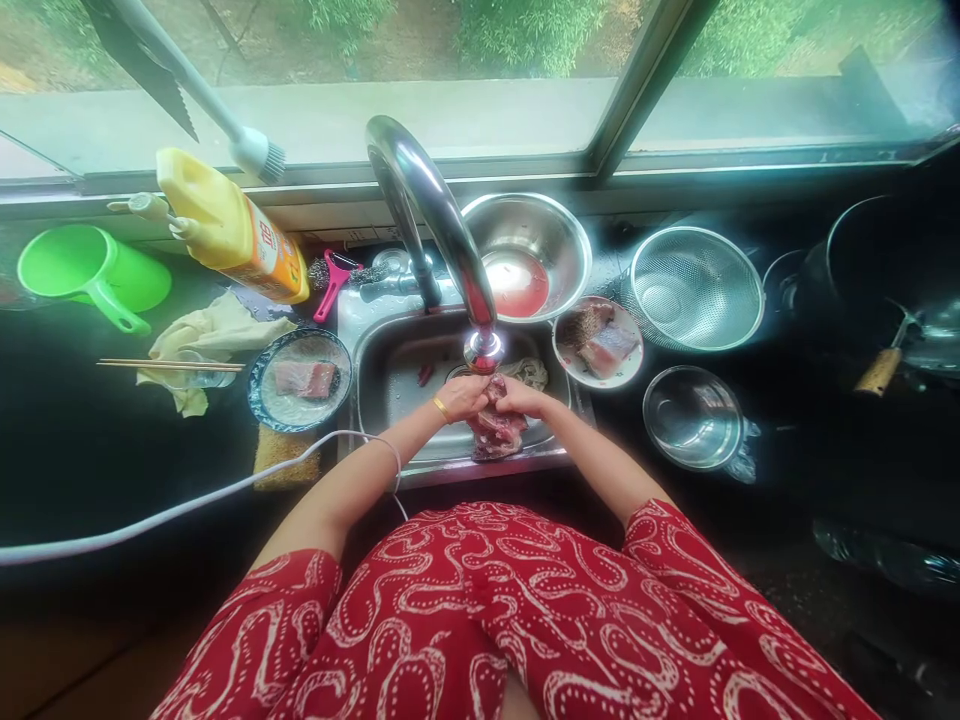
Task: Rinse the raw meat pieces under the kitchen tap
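Note:
Both my hands grip one piece of raw meat [499,432] over the sink [397,375], just under the tap [442,215]. My left hand [463,398] has its fingers closed on the upper left of the piece. On the other side my right hand [521,396] pinches the upper right of it. The reddish meat hangs down toward the sink's front rim, and its exact cut is hard to make out. Behind my right hand, something pale and crumpled [532,373] lies in the sink. A small dark red scrap [426,374] rests on the basin floor.
A steel bowl [562,235] with reddish liquid stands behind the sink. Plates with meat [300,382] and fish-like pieces [607,352] flank it. A colander [697,290] and glass bowl [694,418] are right; a yellow bottle [225,230], green jug [90,275] and white cable [187,510] are left.

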`<state>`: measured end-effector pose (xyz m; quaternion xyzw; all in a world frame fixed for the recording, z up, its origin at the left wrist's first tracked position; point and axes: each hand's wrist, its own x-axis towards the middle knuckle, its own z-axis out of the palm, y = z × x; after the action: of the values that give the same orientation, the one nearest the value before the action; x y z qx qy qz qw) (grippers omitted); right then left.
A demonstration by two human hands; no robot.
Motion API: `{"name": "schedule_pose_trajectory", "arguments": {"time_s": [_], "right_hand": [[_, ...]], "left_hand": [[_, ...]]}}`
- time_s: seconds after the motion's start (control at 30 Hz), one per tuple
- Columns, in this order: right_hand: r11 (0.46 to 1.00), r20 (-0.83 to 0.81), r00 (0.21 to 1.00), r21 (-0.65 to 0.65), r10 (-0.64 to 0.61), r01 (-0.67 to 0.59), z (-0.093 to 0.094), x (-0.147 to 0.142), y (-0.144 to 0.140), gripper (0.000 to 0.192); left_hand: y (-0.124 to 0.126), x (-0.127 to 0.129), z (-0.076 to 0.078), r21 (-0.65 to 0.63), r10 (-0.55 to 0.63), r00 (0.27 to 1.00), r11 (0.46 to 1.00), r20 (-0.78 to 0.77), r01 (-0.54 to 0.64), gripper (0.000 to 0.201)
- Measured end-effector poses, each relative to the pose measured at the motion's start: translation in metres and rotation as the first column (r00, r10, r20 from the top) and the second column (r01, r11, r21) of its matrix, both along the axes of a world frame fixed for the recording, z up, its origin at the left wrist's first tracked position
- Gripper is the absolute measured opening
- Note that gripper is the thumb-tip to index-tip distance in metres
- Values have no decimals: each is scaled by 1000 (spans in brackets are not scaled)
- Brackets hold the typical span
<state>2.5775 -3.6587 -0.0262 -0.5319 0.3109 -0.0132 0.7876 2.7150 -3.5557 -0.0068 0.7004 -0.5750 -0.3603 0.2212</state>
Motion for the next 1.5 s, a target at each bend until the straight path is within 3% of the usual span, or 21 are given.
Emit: {"name": "schedule_pose_trajectory", "arguments": {"time_s": [0.1,0.17,0.23,0.3,0.37,0.5,0.6,0.67,0.73,0.8,0.87,1.0,1.07,1.17,1.2,1.3,1.37,1.5], "right_hand": [[980,37,980,-33,195,-194,1,-4,-6,27],[968,55,967,-44,248,-245,3,-7,-10,28],[960,66,958,-50,280,-277,4,-9,-16,30],[953,75,950,-41,302,-299,6,-9,-20,32],[952,91,948,-19,306,-306,7,-9,-22,33],[967,108,963,34,248,-253,7,-8,-24,35],[969,115,968,84,222,-232,5,-12,-22,45],[972,104,974,96,204,-214,5,-17,-21,50],[978,83,980,90,180,-187,6,-20,-18,49],[980,83,980,69,179,-185,9,-21,-14,48],[981,104,977,35,184,-188,11,-18,-8,46],[992,102,987,0,125,-125,4,-10,5,40],[996,81,993,3,88,-88,-2,-6,12,41],[998,74,997,61,26,-30,-10,-1,21,47],[996,76,997,85,5,-12,-10,1,23,48],[989,103,993,142,-51,36,-7,5,29,52],[977,133,988,206,-82,54,-3,5,31,55],[928,50,984,346,-169,141,2,4,34,42]], "left_hand": [[-2,4,6,-30,-29,993,999,-112,25,10],[-3,7,10,-35,-12,978,999,-209,5,9],[-5,10,12,4,49,940,999,-338,-51,6],[-5,11,12,116,155,855,987,-494,-112,1],[-4,8,9,269,309,704,948,-639,-172,5],[-1,-3,3,502,594,265,794,-759,-343,11],[0,-3,-2,579,628,-14,708,-778,-404,12],[0,4,-5,583,610,-101,677,-786,-448,13],[-1,14,-8,568,629,-57,655,-775,-499,13],[-1,21,-11,543,671,69,652,-738,-530,15],[-1,24,-12,508,671,145,668,-727,-543,20],[3,24,-12,471,615,132,709,-778,-525,26],[5,25,-14,470,642,181,698,-745,-540,29],[10,27,-18,308,716,400,639,-572,-704,34],[11,26,-19,214,708,494,657,-505,-722,34],[16,18,-23,80,526,729,830,-439,-551,28],[17,11,-26,95,430,758,891,-490,-443,28],[12,0,-32,140,497,683,850,-535,-509,28]]}}
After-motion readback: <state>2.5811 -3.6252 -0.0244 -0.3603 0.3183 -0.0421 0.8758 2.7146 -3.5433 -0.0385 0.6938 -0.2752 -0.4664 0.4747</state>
